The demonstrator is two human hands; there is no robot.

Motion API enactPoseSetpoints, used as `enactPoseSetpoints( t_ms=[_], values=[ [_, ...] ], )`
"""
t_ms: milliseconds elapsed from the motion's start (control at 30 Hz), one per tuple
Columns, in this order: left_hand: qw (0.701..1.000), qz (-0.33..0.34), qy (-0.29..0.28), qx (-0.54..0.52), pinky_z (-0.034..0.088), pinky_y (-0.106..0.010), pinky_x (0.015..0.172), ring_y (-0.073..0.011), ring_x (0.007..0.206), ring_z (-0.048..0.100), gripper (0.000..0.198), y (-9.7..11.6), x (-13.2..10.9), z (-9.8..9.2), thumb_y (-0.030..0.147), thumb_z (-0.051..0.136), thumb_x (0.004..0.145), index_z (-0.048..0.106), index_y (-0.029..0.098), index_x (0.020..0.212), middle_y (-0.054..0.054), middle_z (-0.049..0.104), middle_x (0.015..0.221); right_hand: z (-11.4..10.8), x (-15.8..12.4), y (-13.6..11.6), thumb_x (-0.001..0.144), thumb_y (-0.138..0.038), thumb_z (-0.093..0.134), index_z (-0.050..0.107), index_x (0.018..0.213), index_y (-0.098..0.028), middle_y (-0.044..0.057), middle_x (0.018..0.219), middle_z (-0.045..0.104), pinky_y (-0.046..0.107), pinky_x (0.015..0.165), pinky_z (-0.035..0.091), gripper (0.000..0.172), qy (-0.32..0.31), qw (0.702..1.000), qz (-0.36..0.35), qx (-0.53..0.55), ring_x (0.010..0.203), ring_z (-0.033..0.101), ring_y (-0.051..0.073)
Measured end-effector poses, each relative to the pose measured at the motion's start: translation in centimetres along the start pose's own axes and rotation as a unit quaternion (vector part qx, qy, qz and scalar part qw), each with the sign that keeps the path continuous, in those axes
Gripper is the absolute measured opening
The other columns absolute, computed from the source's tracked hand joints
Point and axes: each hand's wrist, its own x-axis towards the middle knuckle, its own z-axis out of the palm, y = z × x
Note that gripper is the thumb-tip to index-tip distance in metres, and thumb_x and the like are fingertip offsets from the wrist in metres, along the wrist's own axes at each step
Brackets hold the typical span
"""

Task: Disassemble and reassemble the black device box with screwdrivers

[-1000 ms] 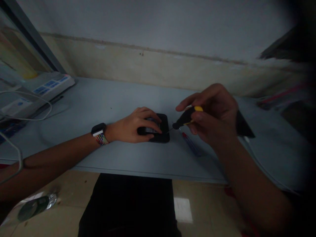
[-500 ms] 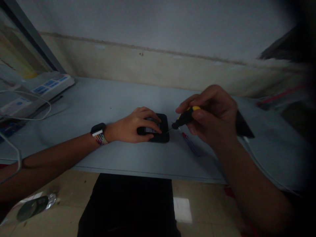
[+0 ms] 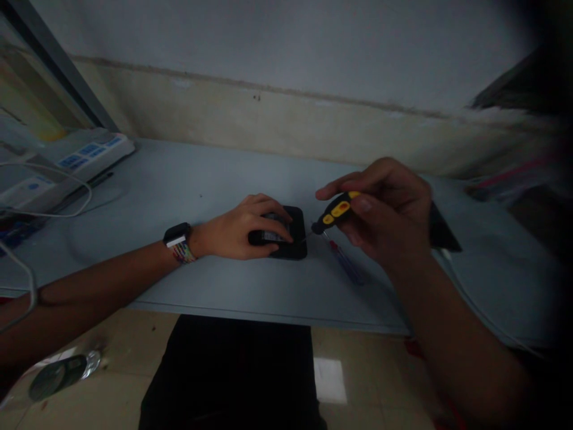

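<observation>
On the table lies a small black rectangular device (image 3: 297, 216) with rounded corners and a pale label on its face. My left hand (image 3: 242, 230) rests over it, gripping it down with the thumb along the near side and fingers across the top. In my right hand (image 3: 387, 209) is a black and yellow screwdriver (image 3: 335, 212), its handle pinched between thumb and fingers. Its thin shaft points down-left to the device's near right part; whether the tip sits in a screw cannot be made out. Below that handle lies a second screwdriver (image 3: 347, 263), with a clear purplish handle and red collar.
A white power strip (image 3: 96, 156) with white cables stands at the left. Beyond my right hand lies a dark flat object (image 3: 441, 230) near a white cable (image 3: 470, 304). The wall closes the table's back. A bottle (image 3: 62, 376) is on the floor.
The screwdriver's handle has turned in my right hand, so its yellow inlays now face up. My left hand and the black device have stayed in place.
</observation>
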Motion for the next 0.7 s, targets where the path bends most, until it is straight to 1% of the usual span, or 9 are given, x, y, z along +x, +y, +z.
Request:
enactPoseSetpoints(
  t_ms=[133, 200, 333, 400, 467, 533, 633, 700],
  values=[
    [1.000, 0.005, 0.002, 0.007, 0.045, -0.054, 0.117, -0.0307, 0.132, 0.064, 0.023, -0.09, -0.02, 0.05, 0.027, 0.074, 0.097, 0.081, 0.028, 0.119, -0.011, 0.073, 0.137, -0.12, 0.06, -0.04, 0.097, -0.035, 0.078, 0.085, 0.106, -0.027, 0.003, 0.092, 0.083, 0.022, 0.028, 0.040, 0.014, -0.010, 1.000, 0.013, 0.017, 0.045, 0.059, 0.011],
    [1.000, 0.003, 0.001, 0.008, 0.045, -0.055, 0.117, -0.0307, 0.132, 0.064, 0.024, -0.11, -0.03, 0.08, 0.027, 0.075, 0.096, 0.081, 0.029, 0.119, -0.010, 0.073, 0.137, -0.14, 0.03, -0.01, 0.098, -0.036, 0.077, 0.086, 0.104, -0.028, 0.004, 0.092, 0.081, 0.023, 0.029, 0.038, 0.014, -0.008, 1.000, 0.010, 0.003, 0.048, 0.059, 0.012],
    [1.000, -0.002, 0.002, 0.003, 0.045, -0.054, 0.118, -0.0302, 0.132, 0.064, 0.025, -0.10, -0.01, 0.12, 0.026, 0.076, 0.095, 0.081, 0.031, 0.119, -0.009, 0.073, 0.137, -0.05, -0.06, 0.11, 0.091, -0.031, 0.084, 0.086, 0.094, -0.028, 0.002, 0.098, 0.077, 0.022, 0.032, 0.036, 0.004, 0.012, 1.000, -0.010, -0.022, 0.051, 0.055, 0.009],
    [1.000, -0.002, 0.004, 0.001, 0.045, -0.053, 0.118, -0.0300, 0.132, 0.064, 0.025, -0.07, -0.01, 0.12, 0.027, 0.076, 0.095, 0.081, 0.032, 0.119, -0.009, 0.073, 0.136, 0.00, -0.03, 0.11, 0.088, -0.026, 0.087, 0.084, 0.093, -0.028, 0.001, 0.098, 0.077, 0.022, 0.033, 0.035, 0.006, 0.008, 1.000, -0.022, -0.010, 0.047, 0.051, 0.006],
    [1.000, 0.001, 0.004, -0.004, 0.045, -0.053, 0.118, -0.0303, 0.131, 0.064, 0.025, -0.04, 0.00, 0.11, 0.026, 0.076, 0.095, 0.081, 0.031, 0.119, -0.009, 0.073, 0.136, 0.01, 0.02, 0.06, 0.087, -0.024, 0.088, 0.081, 0.094, -0.028, -0.001, 0.096, 0.079, 0.021, 0.032, 0.034, 0.011, -0.002, 1.000, -0.014, -0.001, 0.042, 0.047, 0.005],
    [1.000, 0.003, 0.006, -0.009, 0.045, -0.053, 0.118, -0.0310, 0.131, 0.065, 0.025, -0.01, 0.00, 0.09, 0.025, 0.076, 0.095, 0.081, 0.030, 0.119, -0.010, 0.073, 0.136, -0.01, 0.08, 0.00, 0.089, -0.027, 0.088, 0.081, 0.097, -0.029, -0.001, 0.094, 0.081, 0.020, 0.030, 0.033, 0.011, -0.013, 1.000, -0.001, 0.011, 0.040, 0.046, 0.005],
    [1.000, -0.001, 0.002, -0.002, 0.044, -0.054, 0.118, -0.0310, 0.132, 0.064, 0.024, 0.01, -0.02, 0.04, 0.027, 0.076, 0.096, 0.081, 0.030, 0.119, -0.010, 0.073, 0.137, -0.08, 0.13, -0.02, 0.096, -0.034, 0.080, 0.085, 0.106, -0.027, 0.001, 0.090, 0.082, 0.019, 0.028, 0.035, 0.013, -0.027, 0.999, 0.011, 0.031, 0.044, 0.054, 0.008],
    [1.000, -0.005, -0.003, 0.006, 0.044, -0.053, 0.119, -0.0306, 0.132, 0.063, 0.023, 0.02, -0.02, 0.01, 0.028, 0.075, 0.096, 0.081, 0.030, 0.119, -0.009, 0.072, 0.137, -0.14, 0.12, 0.05, 0.098, -0.035, 0.076, 0.087, 0.105, -0.026, 0.004, 0.091, 0.082, 0.020, 0.029, 0.036, 0.016, -0.028, 0.999, 0.009, 0.028, 0.049, 0.061, 0.010]
  ],
)
